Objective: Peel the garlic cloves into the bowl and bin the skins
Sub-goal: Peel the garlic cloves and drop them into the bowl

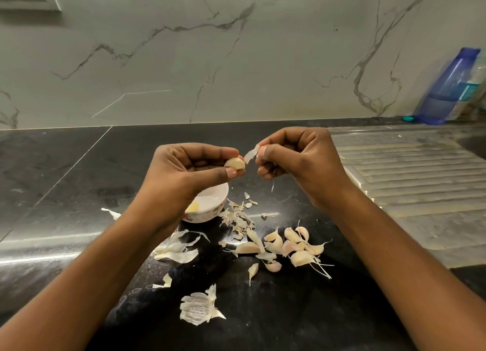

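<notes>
While the left hand (194,166) pinches a garlic clove (234,163) above the bowl (210,206), the right hand's (297,158) fingers (263,150) pinch its skin (251,154); unpeeled cloves (294,245) lie on the tabletop (79,193)

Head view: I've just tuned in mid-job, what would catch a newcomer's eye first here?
The two hands meet above the black counter: the left hand pinches a garlic clove while the right hand pinches a strip of skin at its tip. Just below the left hand sits a small white bowl, and nearer the camera unpeeled cloves and torn skins lie scattered.
</notes>
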### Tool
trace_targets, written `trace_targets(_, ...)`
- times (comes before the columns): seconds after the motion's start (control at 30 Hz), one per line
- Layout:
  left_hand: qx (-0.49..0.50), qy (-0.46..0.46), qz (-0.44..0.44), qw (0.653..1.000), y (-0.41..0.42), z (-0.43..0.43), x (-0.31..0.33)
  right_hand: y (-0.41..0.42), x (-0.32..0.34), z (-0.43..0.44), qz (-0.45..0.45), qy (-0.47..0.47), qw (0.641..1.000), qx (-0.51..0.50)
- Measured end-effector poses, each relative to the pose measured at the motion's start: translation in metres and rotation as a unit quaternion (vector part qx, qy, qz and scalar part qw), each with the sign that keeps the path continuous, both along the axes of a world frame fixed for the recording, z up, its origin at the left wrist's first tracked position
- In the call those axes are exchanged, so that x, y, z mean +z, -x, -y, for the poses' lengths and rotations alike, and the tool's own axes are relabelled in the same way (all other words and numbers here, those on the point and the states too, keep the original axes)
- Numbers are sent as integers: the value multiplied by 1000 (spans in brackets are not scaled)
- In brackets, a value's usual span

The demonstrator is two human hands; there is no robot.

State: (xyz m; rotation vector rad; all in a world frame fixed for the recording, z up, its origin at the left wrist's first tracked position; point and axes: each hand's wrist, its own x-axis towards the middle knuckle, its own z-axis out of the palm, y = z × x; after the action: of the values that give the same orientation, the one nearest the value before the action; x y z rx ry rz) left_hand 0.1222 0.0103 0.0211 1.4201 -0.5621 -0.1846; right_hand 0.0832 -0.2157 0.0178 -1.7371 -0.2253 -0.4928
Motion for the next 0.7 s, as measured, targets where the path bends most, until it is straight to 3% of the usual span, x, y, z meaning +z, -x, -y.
trace_targets(0.13, 10, -6, -3, 1000, 0, -1, 0, 1, 7, 12, 12, -18, 999, -38)
trace_targets(0.43, 25, -39, -6, 999, -2, -1, -2, 3, 5, 17, -69, 137, 985, 77)
trace_targets(0.7, 30, -77, 23, 996, -2, 1, -3, 0, 0, 14, -45, 208, 976, 37)
